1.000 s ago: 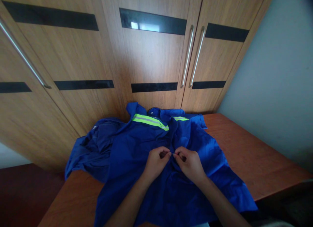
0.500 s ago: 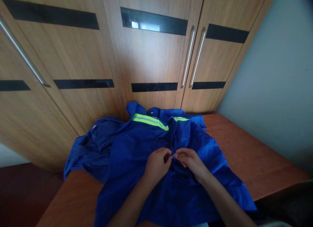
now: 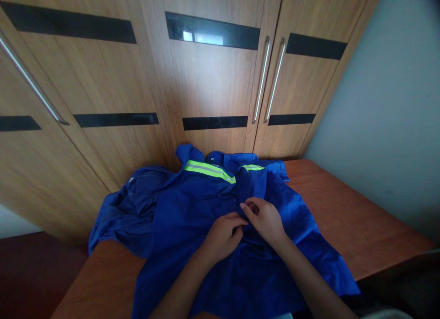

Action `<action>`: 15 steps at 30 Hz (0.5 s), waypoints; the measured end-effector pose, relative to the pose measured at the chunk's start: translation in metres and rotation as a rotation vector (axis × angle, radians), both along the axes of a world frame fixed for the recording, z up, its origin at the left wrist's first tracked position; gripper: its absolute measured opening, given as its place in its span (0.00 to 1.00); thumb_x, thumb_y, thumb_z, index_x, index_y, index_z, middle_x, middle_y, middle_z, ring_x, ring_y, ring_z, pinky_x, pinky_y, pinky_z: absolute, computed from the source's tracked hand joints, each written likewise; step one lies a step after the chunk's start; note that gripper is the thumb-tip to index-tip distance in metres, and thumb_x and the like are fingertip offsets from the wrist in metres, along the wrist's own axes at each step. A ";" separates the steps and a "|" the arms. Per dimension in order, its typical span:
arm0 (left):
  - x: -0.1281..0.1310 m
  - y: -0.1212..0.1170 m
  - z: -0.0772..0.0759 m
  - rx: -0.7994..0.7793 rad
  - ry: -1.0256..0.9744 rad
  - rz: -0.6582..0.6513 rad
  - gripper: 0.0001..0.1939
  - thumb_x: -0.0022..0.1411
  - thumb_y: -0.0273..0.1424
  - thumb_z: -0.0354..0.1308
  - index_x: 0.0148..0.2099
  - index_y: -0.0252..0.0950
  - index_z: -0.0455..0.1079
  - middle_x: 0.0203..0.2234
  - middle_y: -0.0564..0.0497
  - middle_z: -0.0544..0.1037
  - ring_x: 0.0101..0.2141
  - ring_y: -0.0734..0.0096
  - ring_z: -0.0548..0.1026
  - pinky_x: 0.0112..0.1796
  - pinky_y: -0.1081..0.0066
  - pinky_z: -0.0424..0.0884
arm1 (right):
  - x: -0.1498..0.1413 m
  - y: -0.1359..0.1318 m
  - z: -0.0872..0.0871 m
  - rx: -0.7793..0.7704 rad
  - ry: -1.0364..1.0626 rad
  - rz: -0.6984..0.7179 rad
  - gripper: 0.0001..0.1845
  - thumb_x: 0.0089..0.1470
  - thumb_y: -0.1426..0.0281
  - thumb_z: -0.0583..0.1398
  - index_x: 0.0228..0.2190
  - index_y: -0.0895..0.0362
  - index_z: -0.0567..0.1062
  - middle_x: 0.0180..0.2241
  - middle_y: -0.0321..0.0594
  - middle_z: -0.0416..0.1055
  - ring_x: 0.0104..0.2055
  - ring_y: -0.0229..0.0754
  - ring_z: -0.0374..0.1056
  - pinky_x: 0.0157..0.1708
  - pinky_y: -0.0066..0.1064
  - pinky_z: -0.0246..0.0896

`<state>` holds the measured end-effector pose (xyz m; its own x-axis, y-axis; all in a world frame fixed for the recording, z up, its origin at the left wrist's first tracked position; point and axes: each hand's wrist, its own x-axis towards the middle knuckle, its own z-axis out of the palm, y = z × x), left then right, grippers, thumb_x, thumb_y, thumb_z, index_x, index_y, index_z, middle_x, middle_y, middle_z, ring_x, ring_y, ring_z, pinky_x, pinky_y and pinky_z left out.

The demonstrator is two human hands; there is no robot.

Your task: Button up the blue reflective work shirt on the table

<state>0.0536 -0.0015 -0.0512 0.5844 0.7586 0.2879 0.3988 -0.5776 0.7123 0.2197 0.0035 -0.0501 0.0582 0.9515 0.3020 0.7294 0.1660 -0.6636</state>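
Note:
A blue work jacket (image 3: 192, 218) with yellow-green reflective stripes (image 3: 209, 171) lies spread on a reddish wooden table (image 3: 347, 218). Both of my hands meet at its front opening, near the middle. My left hand (image 3: 223, 234) is closed, pinching the left edge of the fabric. My right hand (image 3: 264, 220) is closed too, fingers curled over the right edge, slightly farther from me than the left hand. What sits between the fingertips is too small to make out.
Wooden wardrobe doors (image 3: 213, 80) with black bands and long metal handles (image 3: 270, 80) stand right behind the table. A grey wall (image 3: 395, 117) runs along the right. The table's left corner drops to a dark floor (image 3: 30, 273).
My right hand has shifted a little up the jacket's front toward the collar and now overlaps the left hand. The jacket has barely moved.

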 end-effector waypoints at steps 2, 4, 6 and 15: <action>0.000 0.001 -0.002 -0.009 -0.009 0.009 0.20 0.56 0.18 0.48 0.41 0.41 0.76 0.36 0.51 0.77 0.39 0.70 0.74 0.42 0.73 0.67 | -0.003 0.012 -0.009 -0.032 0.020 -0.054 0.09 0.49 0.63 0.61 0.33 0.53 0.75 0.26 0.36 0.72 0.29 0.41 0.68 0.28 0.29 0.55; -0.002 0.005 -0.005 -0.004 -0.009 0.069 0.18 0.57 0.19 0.48 0.41 0.41 0.76 0.34 0.52 0.78 0.37 0.71 0.74 0.41 0.73 0.67 | -0.003 0.025 -0.024 -0.039 0.142 -0.111 0.12 0.46 0.67 0.61 0.36 0.54 0.74 0.25 0.34 0.71 0.28 0.41 0.68 0.29 0.29 0.58; -0.005 0.011 -0.006 0.008 0.024 0.168 0.16 0.59 0.22 0.49 0.41 0.40 0.75 0.33 0.52 0.78 0.36 0.71 0.75 0.40 0.73 0.67 | -0.003 0.035 -0.040 -0.003 0.357 -0.126 0.16 0.43 0.70 0.59 0.38 0.55 0.72 0.26 0.34 0.71 0.28 0.41 0.68 0.30 0.30 0.61; 0.006 0.057 0.003 0.116 0.435 0.379 0.11 0.59 0.33 0.55 0.43 0.37 0.72 0.38 0.44 0.76 0.39 0.62 0.75 0.40 0.67 0.69 | -0.002 0.044 -0.067 0.067 0.847 -0.037 0.21 0.38 0.71 0.60 0.39 0.56 0.72 0.38 0.42 0.74 0.40 0.45 0.72 0.41 0.36 0.67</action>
